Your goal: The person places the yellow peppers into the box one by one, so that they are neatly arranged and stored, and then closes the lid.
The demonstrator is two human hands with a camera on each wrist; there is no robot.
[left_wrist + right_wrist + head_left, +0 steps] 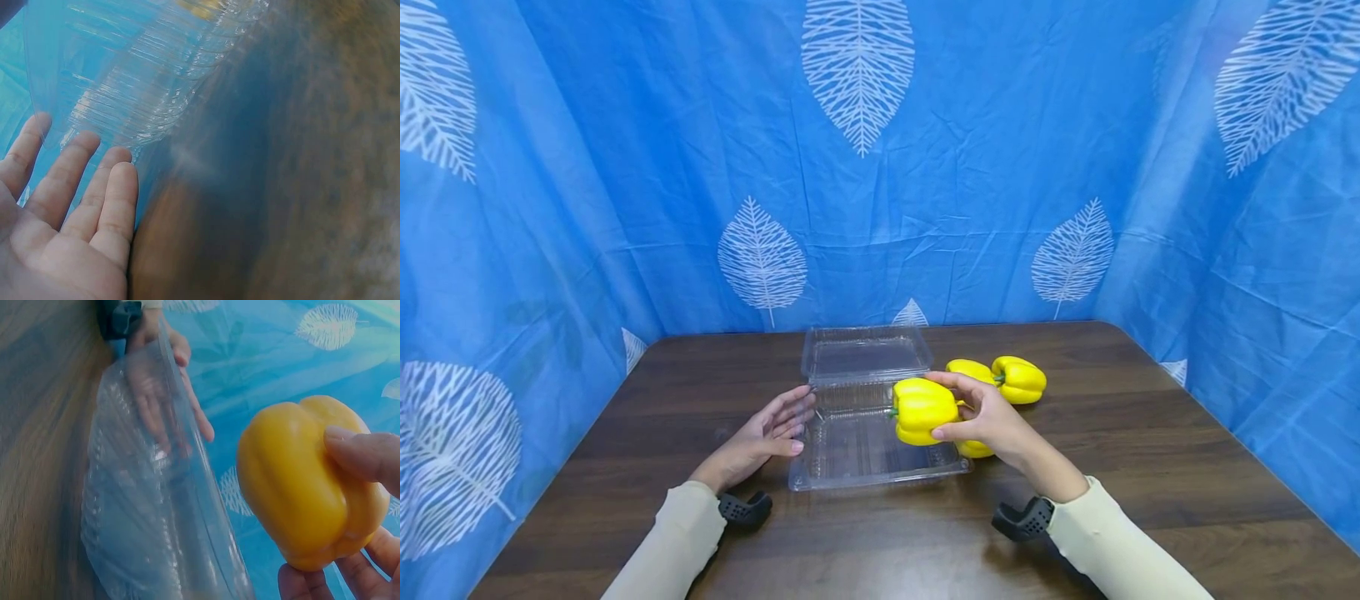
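On the left side of the brown table (625, 467), left hand (765, 435) lying flat with fingers straight and relaxed, fingertips (119, 178) touching the near-left edge of the clear clamshell box (865, 454), holding nothing. Box open, hinged lid (865, 354) tipped back toward the far side. Thin ribbed plastic, likely very light and flimsy: apt to skid or buckle under a push, so best steadied at a rim or corner, as now, rather than squeezed on a wall.

Over the right half of the box, right hand (988, 417) curled round a yellow bell pepper (922, 410), thumb on one side and fingers on the other, green stem pointing left, pepper held clear above the tray. Skin glossy and smooth, probably a little slippery; body looks firm and hollow, so light for its bulk. A wide grasp across the lobes seems safer than a pinch at the stem.

Farther right, two more yellow peppers (1018, 379) resting on the table just beyond the hand, a third partly hidden under it.
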